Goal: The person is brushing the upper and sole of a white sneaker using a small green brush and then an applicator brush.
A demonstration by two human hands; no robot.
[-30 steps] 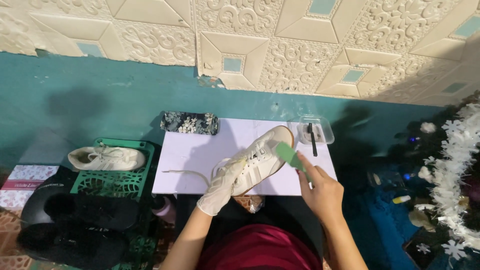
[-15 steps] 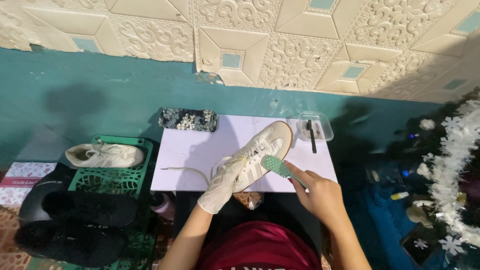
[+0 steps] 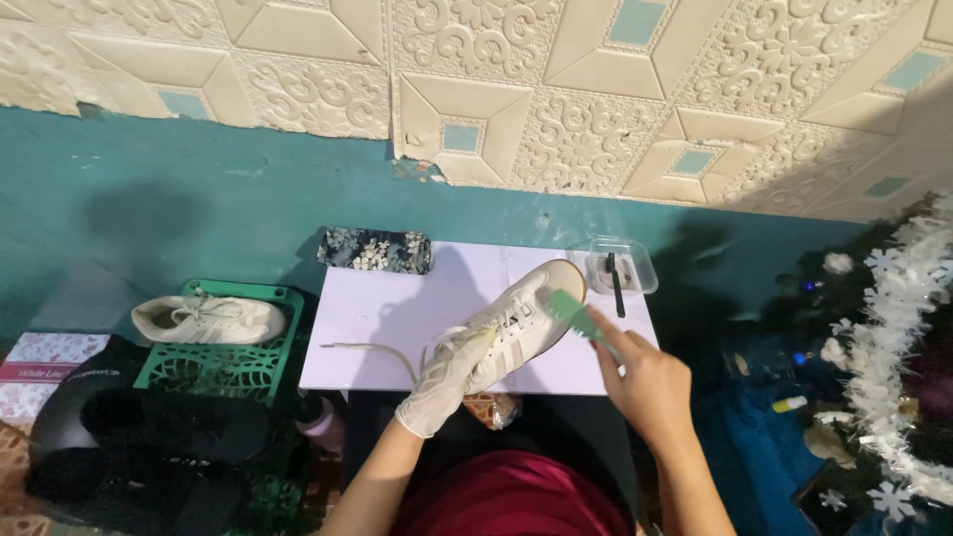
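Gripping shoe (image 3: 516,323) at frame centre on table (image 3: 367,318), gloved left hand (image 3: 447,382) closed around it; right hand (image 3: 645,382) clutches green brush (image 3: 571,310) on toe. Risk: brushing pushes shoe toward tray (image 3: 635,260), upper right

- At the far left edge, on the floor below my green basket, a flat box (image 3: 40,369) lies partly hidden: white-pink patterned top, a red band along its near side carrying light lettering
- At the far right corner of my worktop (image 3: 382,328) stands a small clear plastic container (image 3: 623,266), rectangular with rounded corners, a dark stick-like thing inside
- I see no screens or signs anywhere
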